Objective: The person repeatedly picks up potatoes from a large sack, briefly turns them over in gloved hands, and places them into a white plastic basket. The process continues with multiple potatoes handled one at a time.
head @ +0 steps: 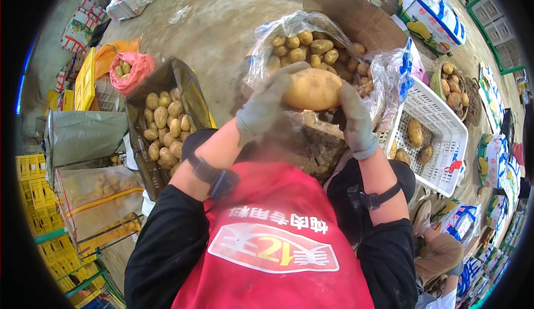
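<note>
A large potato is held up in front of me between both hands, which wear grey gloves. My left hand grips its left end, and my right hand holds the right end. Behind and below it stands a plastic-lined box with many potatoes inside. To the left, a dark-lined crate is heaped with potatoes. On the right, a white plastic crate contains several potatoes.
A pink sack and a woven basket hold more potatoes. Yellow crates stand at the left, near a rack with plastic bags. Printed cartons line the right. Another person's leg shows at lower right.
</note>
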A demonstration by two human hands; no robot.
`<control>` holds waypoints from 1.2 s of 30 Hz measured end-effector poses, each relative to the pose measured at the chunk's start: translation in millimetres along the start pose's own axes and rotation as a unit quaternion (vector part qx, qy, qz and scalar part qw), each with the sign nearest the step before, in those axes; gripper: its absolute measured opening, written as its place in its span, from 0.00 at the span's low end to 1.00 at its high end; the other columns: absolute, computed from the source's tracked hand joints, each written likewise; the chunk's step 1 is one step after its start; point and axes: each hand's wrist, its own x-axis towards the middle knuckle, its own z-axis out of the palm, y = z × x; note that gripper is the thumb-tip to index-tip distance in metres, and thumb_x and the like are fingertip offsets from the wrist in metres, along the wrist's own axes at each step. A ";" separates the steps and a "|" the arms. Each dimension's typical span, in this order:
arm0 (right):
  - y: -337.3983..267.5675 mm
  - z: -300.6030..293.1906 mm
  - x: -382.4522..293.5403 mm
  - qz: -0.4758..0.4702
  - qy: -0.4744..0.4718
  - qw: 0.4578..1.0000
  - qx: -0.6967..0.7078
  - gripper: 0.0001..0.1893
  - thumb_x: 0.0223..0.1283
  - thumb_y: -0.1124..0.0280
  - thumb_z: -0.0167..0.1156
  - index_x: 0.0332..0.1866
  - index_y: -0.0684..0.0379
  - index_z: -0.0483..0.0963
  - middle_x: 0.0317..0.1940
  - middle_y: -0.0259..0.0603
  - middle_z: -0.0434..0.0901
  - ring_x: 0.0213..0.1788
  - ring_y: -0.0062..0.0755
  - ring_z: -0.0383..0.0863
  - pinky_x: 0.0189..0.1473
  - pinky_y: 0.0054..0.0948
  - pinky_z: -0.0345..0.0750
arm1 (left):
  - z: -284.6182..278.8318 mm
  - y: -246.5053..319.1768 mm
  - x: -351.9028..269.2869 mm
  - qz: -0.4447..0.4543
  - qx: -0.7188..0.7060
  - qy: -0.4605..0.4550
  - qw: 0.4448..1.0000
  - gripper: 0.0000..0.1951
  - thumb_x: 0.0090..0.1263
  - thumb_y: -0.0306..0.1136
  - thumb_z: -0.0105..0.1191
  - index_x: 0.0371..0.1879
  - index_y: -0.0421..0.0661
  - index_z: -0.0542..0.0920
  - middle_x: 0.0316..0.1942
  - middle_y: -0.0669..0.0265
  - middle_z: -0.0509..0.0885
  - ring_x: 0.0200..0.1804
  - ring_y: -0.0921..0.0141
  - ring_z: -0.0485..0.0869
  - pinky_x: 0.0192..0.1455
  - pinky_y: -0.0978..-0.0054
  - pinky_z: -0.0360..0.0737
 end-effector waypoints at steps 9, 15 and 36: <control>-18.4 3.3 -3.1 -0.126 -0.006 0.992 0.015 0.39 0.61 0.68 0.77 0.75 0.69 0.68 0.64 0.44 0.81 0.64 0.32 0.82 0.69 0.32 0.79 | -27.3 -17.1 7.2 0.103 0.496 0.045 0.861 0.38 0.74 0.45 0.63 0.82 0.50 0.66 0.74 0.54 0.77 0.75 0.59 0.77 0.73 0.59 0.79; -10.7 -0.3 -3.0 -0.136 0.007 0.984 -0.115 0.35 0.67 0.62 0.72 0.74 0.70 0.70 0.63 0.46 0.82 0.63 0.34 0.84 0.64 0.31 0.83 | -4.2 -18.2 6.4 0.012 0.262 -0.072 0.962 0.47 0.64 0.35 0.74 0.83 0.49 0.64 0.75 0.53 0.74 0.76 0.58 0.75 0.76 0.60 0.76; 42.7 10.2 -7.1 -0.114 -0.104 0.933 -0.324 0.23 0.72 0.81 0.55 0.70 0.63 0.78 0.44 0.38 0.90 0.44 0.21 0.86 0.50 0.24 0.83 | -126.3 65.7 -76.7 0.091 -0.021 0.139 0.986 0.32 0.75 0.38 0.70 0.75 0.45 0.74 0.70 0.60 0.82 0.71 0.63 0.81 0.73 0.61 0.81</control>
